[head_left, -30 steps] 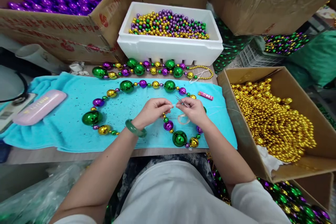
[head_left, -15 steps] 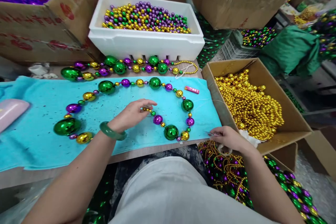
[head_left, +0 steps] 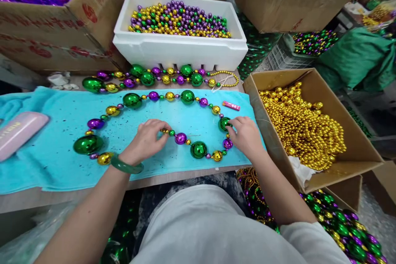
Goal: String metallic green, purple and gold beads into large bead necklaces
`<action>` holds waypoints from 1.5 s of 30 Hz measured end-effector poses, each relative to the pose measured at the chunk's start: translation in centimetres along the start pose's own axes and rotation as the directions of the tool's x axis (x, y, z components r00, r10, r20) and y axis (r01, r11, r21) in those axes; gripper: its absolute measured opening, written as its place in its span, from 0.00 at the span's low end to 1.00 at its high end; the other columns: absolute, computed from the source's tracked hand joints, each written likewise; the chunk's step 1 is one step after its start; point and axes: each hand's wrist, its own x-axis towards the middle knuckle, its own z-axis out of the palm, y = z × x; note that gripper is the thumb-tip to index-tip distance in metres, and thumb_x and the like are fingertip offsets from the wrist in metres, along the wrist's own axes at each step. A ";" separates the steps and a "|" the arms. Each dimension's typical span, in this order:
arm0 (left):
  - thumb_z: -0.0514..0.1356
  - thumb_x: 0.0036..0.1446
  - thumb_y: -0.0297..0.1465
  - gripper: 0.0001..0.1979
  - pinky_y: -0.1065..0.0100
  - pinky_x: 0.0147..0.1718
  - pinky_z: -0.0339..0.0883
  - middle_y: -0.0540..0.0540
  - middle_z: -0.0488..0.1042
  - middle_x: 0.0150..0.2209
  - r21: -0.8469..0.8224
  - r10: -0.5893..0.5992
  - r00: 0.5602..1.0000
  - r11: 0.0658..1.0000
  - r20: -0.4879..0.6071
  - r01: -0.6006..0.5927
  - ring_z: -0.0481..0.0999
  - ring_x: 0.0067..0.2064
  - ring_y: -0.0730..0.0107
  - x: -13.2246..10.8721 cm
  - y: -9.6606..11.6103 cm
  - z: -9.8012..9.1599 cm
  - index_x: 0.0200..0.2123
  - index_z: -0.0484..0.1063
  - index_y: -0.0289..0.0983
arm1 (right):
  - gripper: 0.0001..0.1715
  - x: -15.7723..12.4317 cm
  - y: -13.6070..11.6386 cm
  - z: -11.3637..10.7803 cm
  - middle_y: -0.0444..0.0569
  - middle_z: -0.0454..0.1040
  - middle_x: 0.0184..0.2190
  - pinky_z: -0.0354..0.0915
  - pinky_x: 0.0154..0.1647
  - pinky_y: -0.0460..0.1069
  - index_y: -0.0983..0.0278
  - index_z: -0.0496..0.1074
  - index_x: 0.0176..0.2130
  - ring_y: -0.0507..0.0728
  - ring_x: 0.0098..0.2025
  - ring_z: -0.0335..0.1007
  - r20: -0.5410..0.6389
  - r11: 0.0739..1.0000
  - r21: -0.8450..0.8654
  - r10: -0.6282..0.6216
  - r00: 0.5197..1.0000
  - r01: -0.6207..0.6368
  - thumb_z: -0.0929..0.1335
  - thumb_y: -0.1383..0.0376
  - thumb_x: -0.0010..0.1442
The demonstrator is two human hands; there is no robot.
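Note:
A bead necklace (head_left: 187, 96) of shiny green, purple and gold balls lies in a loop on a turquoise towel (head_left: 62, 140). My left hand (head_left: 147, 139), a green bangle at its wrist, is closed on one end of the strand by the small gold beads; its fingertips partly hide them. At the loop's right side my right hand (head_left: 247, 137) has thumb and finger pinched at a large green bead (head_left: 223, 124), partly covering it. A thin, straight needle-like piece (head_left: 194, 135) shows beside the purple bead (head_left: 180, 138).
A finished-looking bead strand (head_left: 147, 78) lies behind the towel, before a white foam box (head_left: 182, 51) of small beads. A pink lighter-like stick (head_left: 231, 105) rests at the towel's right. A carton (head_left: 349, 161) of gold beads stands right; a pink case (head_left: 23, 132) lies left.
My right hand has moved up and left from the towel's front right edge to the loop's green bead. The small metal tool in it no longer shows. My left hand shifted slightly left with the strand end.

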 end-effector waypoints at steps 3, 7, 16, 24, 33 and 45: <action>0.56 0.52 0.38 0.07 0.51 0.53 0.59 0.46 0.76 0.40 -0.161 0.005 1.000 0.987 0.007 -0.004 0.71 0.48 0.53 -0.9 -0.2 -1.0 0.32 0.70 0.43 | 0.18 2.7 -1.1 0.3 0.55 0.75 0.41 0.58 0.44 0.52 0.64 0.75 0.44 0.61 0.45 0.65 0.035 0.998 0.069 -0.017 0.999 0.015 0.60 0.62 0.65; 0.62 0.49 0.40 0.10 0.53 0.54 0.61 0.44 0.76 0.44 -0.473 0.002 0.997 0.880 0.080 0.036 0.70 0.53 0.51 -1.9 -0.3 -2.4 0.30 0.69 0.42 | 0.18 6.3 0.9 1.5 0.58 0.74 0.43 0.58 0.44 0.52 0.66 0.74 0.46 0.62 0.47 0.66 0.004 0.989 -0.009 0.145 0.989 -0.145 0.59 0.65 0.64; 0.65 0.50 0.36 0.11 0.55 0.49 0.65 0.43 0.79 0.41 -0.952 -0.089 0.995 0.301 0.039 0.064 0.76 0.48 0.56 -1.3 1.1 -1.2 0.33 0.69 0.39 | 0.18 10.7 5.3 4.8 0.61 0.71 0.42 0.59 0.44 0.52 0.71 0.73 0.45 0.62 0.44 0.65 0.094 0.995 0.023 0.091 0.991 -0.094 0.62 0.64 0.60; 0.63 0.54 0.35 0.09 0.61 0.44 0.67 0.43 0.78 0.38 -0.955 -0.093 0.995 0.296 -0.030 -0.001 0.77 0.44 0.61 -0.3 2.6 0.1 0.34 0.68 0.37 | 0.10 8.3 1.0 1.3 0.43 0.66 0.26 0.58 0.30 0.47 0.63 0.66 0.38 0.52 0.27 0.60 -0.173 0.630 0.776 0.157 0.972 0.037 0.63 0.67 0.53; 0.63 0.55 0.35 0.08 0.66 0.42 0.65 0.45 0.75 0.35 -0.903 -0.046 0.997 0.429 -0.062 -0.037 0.74 0.39 0.67 -0.4 4.6 0.3 0.33 0.68 0.36 | 0.17 4.5 -7.6 -2.8 0.39 0.60 0.22 0.52 0.24 0.45 0.64 0.71 0.40 0.48 0.23 0.52 0.058 0.213 0.977 -0.215 0.975 -0.011 0.72 0.59 0.52; 0.63 0.53 0.36 0.11 0.72 0.32 0.59 0.52 0.65 0.29 -0.896 0.047 0.996 0.441 0.073 0.045 0.63 0.31 0.75 0.3 4.4 1.2 0.32 0.67 0.36 | 0.20 5.4 -8.3 -2.8 0.38 0.52 0.17 0.46 0.23 0.45 0.64 0.59 0.19 0.47 0.22 0.47 0.104 0.445 0.895 -0.268 0.958 0.027 0.69 0.60 0.54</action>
